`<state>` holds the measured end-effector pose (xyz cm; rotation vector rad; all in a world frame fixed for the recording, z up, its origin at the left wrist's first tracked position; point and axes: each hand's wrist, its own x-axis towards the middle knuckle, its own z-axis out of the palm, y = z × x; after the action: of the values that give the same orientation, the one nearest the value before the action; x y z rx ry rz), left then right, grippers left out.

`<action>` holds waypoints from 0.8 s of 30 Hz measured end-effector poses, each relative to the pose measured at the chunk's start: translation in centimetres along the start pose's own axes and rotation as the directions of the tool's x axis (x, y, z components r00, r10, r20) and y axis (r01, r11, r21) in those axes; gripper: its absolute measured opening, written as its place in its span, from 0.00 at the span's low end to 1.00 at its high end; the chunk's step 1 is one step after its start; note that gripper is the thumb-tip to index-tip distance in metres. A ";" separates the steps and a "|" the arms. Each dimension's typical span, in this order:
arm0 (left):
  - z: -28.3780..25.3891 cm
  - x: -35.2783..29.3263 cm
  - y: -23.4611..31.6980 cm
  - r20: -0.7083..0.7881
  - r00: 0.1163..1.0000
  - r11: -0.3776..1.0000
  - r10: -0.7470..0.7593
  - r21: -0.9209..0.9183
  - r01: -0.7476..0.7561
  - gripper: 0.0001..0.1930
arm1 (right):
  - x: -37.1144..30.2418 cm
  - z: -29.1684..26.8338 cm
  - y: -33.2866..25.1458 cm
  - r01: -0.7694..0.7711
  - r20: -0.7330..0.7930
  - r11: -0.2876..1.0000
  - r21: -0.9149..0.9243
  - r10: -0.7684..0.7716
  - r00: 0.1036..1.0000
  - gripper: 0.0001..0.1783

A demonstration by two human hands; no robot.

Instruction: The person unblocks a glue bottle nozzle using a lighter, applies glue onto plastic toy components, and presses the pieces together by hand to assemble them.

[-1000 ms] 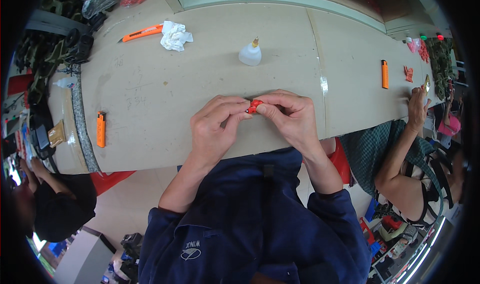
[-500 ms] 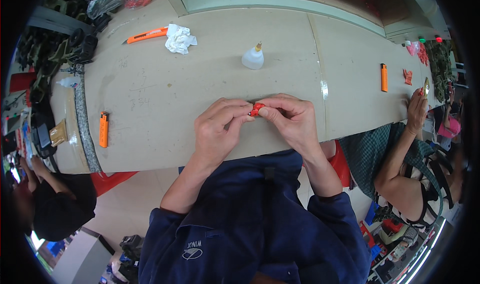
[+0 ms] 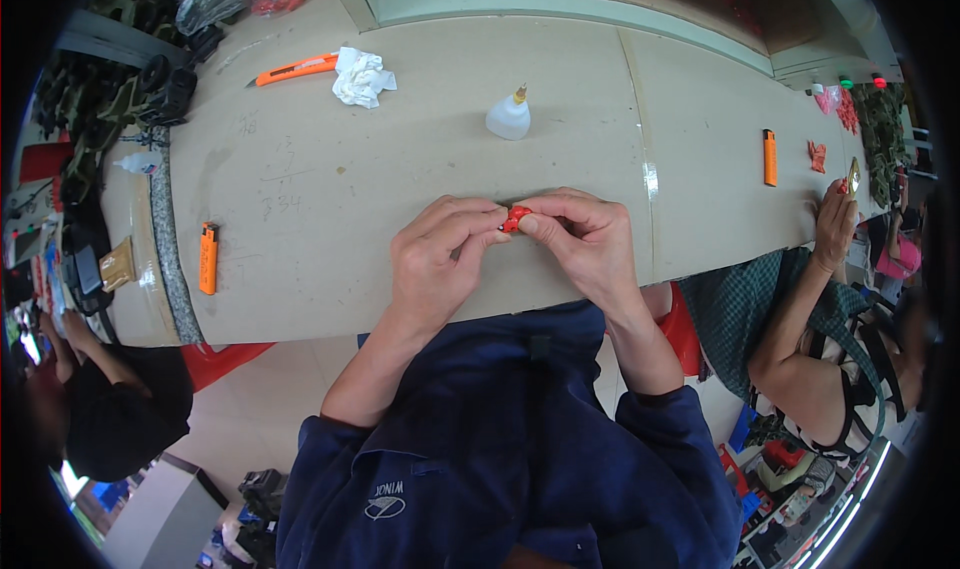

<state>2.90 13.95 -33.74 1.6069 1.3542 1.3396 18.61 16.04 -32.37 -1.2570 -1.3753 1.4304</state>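
Tiny red piece (image 3: 516, 218) sits dead centre at the table's near edge, pinched between left hand (image 3: 437, 259) and right hand (image 3: 585, 244) fingertips, equally close to both.

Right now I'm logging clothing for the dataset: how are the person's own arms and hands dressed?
Both the left hand and the right hand are bare: no gloves, rings or watch visible. Dark blue sleeves are pushed up, leaving the forearms uncovered.
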 end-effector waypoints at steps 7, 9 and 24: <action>-0.1 0.0 0.1 0.003 1.000 1.000 -0.025 0.002 0.025 0.09 | 0.0 0.0 0.1 0.009 -0.003 1.000 0.009 -0.009 1.000 0.05; -0.1 0.0 0.1 0.003 0.999 0.999 -0.034 -0.002 0.034 0.08 | 0.1 0.1 0.0 -0.002 0.000 1.000 0.005 0.002 1.000 0.05; -0.2 0.0 0.1 0.009 1.000 1.000 -0.014 0.010 0.014 0.08 | 0.1 0.1 0.3 0.004 -0.011 1.000 0.020 -0.003 1.000 0.05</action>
<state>2.73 13.89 -33.64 1.6058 1.3663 1.3176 18.48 16.04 -32.65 -1.2472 -1.3514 1.4294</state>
